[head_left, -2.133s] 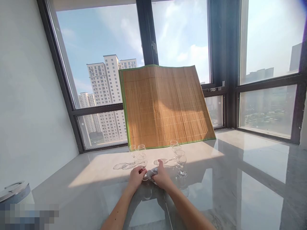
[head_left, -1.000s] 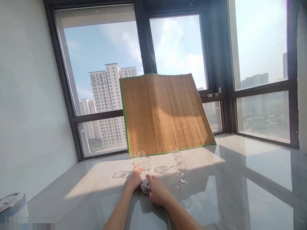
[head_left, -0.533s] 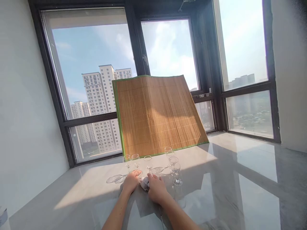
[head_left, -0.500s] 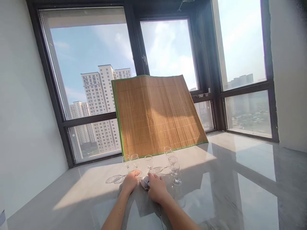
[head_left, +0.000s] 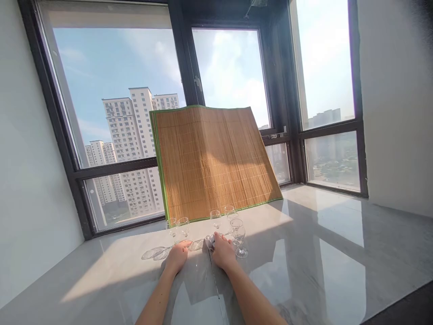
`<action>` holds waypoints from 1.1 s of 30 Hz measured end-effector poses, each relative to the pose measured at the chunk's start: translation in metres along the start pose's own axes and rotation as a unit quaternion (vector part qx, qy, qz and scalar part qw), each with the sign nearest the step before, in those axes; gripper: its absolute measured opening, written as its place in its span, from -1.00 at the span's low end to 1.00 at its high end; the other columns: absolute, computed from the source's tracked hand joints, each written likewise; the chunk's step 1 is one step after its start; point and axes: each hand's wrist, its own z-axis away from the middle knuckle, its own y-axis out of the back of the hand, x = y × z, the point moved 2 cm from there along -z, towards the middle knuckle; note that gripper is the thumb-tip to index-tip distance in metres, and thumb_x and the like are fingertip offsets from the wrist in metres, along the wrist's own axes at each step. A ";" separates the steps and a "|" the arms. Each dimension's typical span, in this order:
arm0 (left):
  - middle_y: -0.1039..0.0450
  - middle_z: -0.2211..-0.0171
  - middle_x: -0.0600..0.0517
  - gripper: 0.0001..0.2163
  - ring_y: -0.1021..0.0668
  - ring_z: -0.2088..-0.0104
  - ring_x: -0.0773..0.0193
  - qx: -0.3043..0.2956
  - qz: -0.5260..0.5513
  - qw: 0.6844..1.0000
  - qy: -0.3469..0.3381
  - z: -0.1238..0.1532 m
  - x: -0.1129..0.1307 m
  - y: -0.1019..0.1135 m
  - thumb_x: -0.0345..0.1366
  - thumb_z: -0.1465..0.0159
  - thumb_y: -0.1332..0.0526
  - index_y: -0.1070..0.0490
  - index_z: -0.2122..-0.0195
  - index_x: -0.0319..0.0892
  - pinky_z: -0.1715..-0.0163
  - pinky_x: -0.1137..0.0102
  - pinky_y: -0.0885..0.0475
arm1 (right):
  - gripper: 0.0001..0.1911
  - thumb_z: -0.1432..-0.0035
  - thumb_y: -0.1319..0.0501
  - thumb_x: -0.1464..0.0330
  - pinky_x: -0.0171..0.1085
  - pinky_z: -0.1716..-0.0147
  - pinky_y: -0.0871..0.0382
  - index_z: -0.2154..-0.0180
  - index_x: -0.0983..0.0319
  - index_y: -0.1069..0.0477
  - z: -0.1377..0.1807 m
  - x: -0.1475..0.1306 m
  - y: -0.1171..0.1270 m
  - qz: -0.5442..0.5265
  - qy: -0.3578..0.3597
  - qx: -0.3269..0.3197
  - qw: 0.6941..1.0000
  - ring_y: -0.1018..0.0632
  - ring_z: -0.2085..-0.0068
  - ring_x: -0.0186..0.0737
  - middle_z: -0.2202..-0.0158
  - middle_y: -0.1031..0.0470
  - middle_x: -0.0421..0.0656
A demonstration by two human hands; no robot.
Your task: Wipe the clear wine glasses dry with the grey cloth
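Observation:
My right hand (head_left: 223, 251) is closed around a crumpled grey-white cloth (head_left: 209, 242). Just beyond its fingertips stands a clear stemmed glass (head_left: 215, 219); whether the fingers touch its lower part is hidden. To the left, my left hand (head_left: 177, 257) rests low over the surface with curled fingers, a faint clear edge at their tips that I cannot make out. Two more stemmed glasses, one (head_left: 172, 225) beside another (head_left: 183, 226), stand behind it. Right of my right hand, a stemmed glass (head_left: 237, 232) overlaps a further glass (head_left: 229, 212) behind it.
A bamboo mat (head_left: 216, 162) with green edging leans against the dark window frame (head_left: 115, 166) behind the glasses. The glossy grey stone ledge (head_left: 111, 289) carries bright reflections and glass shadows. White walls close in the left and right sides.
My right hand has moved away from me and rightward with the cloth, and the middle glass has shifted the same way, closer to the right-hand glasses. The view has turned slightly right.

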 end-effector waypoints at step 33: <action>-0.56 0.01 -0.01 -0.71 -0.51 -0.10 0.13 0.001 0.071 0.997 -0.003 0.042 0.010 0.002 -0.34 -0.12 -0.11 -0.62 0.24 -0.10 -0.18 0.25 -0.31 | -0.25 0.03 -0.11 0.58 -0.17 -0.08 -0.14 -0.25 0.22 -0.17 0.003 0.036 0.030 -0.038 0.046 -0.057 0.997 -0.48 -0.03 -0.06 0.07 -0.54 -0.03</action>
